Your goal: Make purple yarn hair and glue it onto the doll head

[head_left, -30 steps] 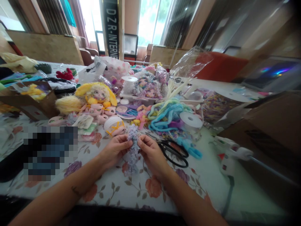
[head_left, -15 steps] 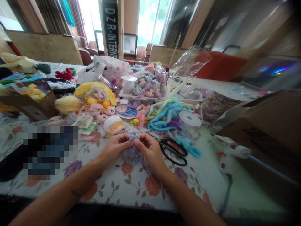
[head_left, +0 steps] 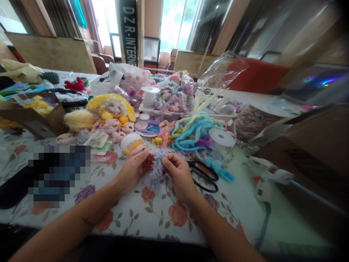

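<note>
A fluffy lavender-grey piece of yarn hangs between my hands above the flowered cloth. My right hand pinches its right side between thumb and fingers. At its left edge, my left hand is closed on it, the fingertips partly hidden behind the thumb. Just beyond my left hand lies a doll head with a white cap and orange lacing. Black-handled scissors rest to the right of my right hand, their blades partly hidden.
Doll heads, a yellow-eared doll and blue wool strands are heaped ahead. A white spool lies to the right, near a glue gun and a large cardboard box. A smaller open box stands at left.
My hands have moved slightly apart. The yarn piece, bunched between the fingertips before, now shows more of its length. My right hand has shifted a little to the right.
</note>
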The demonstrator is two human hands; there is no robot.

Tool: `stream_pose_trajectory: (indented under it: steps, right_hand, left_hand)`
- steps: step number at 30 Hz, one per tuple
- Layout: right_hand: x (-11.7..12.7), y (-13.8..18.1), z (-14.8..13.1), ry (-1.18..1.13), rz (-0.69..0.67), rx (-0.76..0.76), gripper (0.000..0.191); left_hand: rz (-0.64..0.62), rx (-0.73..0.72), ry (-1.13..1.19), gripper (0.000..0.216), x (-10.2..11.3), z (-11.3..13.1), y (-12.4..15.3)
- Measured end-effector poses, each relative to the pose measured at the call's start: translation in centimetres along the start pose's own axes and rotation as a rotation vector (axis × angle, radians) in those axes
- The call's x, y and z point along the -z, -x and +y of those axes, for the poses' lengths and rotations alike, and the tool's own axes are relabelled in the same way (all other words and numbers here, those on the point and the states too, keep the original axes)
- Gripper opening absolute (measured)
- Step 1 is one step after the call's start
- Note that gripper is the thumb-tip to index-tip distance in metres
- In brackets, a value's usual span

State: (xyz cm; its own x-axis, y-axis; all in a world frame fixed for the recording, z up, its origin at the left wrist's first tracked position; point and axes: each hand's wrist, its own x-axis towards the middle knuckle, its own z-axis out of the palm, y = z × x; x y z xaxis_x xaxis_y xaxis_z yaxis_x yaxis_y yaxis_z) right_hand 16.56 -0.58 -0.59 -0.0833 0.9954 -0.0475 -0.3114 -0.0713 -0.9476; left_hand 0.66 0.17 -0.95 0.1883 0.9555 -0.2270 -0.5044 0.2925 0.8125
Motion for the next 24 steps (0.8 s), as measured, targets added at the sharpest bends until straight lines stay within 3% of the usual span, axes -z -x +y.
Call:
stream_pose_trajectory:
  steps: [10,20,24]
  right_hand:
    - [-0.38,0.42,-0.40,0.177,0.044,0.146,0.027]
    - [-0.28,0.66,-0.12,0.177,-0.139,0.019,0.032]
    - [-0.26,0.57,-0.07,0.168,-0.093,0.027,0.031]
  left_hand:
    - [-0.088,-0.166,-0.447,0.023,0.41,0.30,0.23]
    - [-0.015,-0.137,-0.292,0.033,0.51,0.03,-0.01]
    - [0.041,-0.211,-0.283,0.027,0.59,0.18,0.05]
